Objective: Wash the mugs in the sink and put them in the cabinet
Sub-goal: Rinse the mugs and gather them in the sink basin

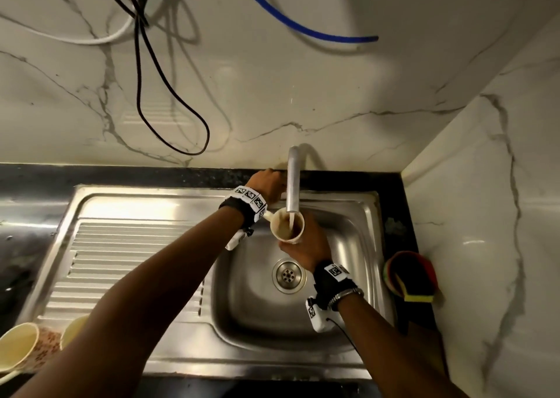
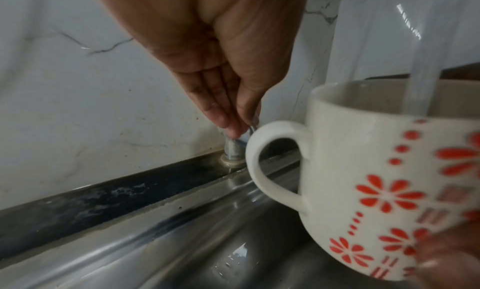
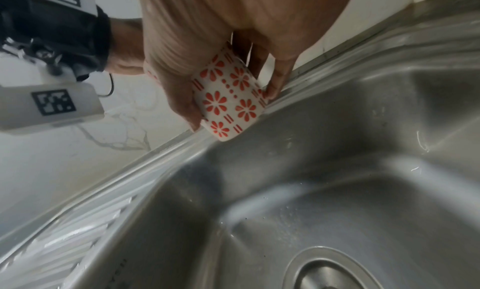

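The steel sink (image 1: 230,322) fills the lower half of the head view, its drain (image 1: 288,275) near centre. The faucet (image 1: 293,182) rises at 12 o'clock of the basin, and water (image 2: 420,92) runs from it. Under the spout, the right hand (image 1: 306,247) wraps fingers and thumb round a white mug (image 1: 287,225) with red flowers, held upright above the basin, handle toward 9 o'clock. The left hand (image 1: 266,185) pinches the tap lever (image 2: 250,127) at the faucet's base. Two more mugs (image 1: 18,344) stand at 8 o'clock on the drainboard. A sponge (image 1: 415,291) lies at 3 o'clock.
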Demonstrator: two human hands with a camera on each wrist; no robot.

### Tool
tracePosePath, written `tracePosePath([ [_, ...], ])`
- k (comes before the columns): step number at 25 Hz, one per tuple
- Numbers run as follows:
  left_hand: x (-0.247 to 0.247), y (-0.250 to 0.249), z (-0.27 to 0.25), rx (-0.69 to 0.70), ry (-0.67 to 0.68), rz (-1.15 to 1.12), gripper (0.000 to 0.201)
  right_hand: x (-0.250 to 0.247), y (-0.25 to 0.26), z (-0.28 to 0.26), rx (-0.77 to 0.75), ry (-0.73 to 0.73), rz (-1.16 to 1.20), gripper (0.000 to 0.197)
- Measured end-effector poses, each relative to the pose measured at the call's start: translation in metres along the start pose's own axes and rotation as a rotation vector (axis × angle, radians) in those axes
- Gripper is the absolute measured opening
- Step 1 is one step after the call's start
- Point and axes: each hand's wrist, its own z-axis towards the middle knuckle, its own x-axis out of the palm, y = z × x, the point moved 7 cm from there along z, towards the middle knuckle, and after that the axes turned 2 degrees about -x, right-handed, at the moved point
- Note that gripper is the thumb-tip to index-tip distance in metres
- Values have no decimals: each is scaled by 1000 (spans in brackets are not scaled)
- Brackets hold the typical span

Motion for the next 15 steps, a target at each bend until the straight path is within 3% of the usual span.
tracePosePath([
  [2,0,0,2,-1,11,33,17,-5,-2,5,12,-38,-16,53],
  [6,-1,-3,2,-20,17,85,14,-2,1,-3,-72,44,-112,65],
  [10,-3,-7,-2,-20,19,119,14,-11,-4,0,-8,-54,-11,65],
  [15,-3,-10,-3,-36,36,127,15,-6,-3,2,-32,-2,-4,71],
])
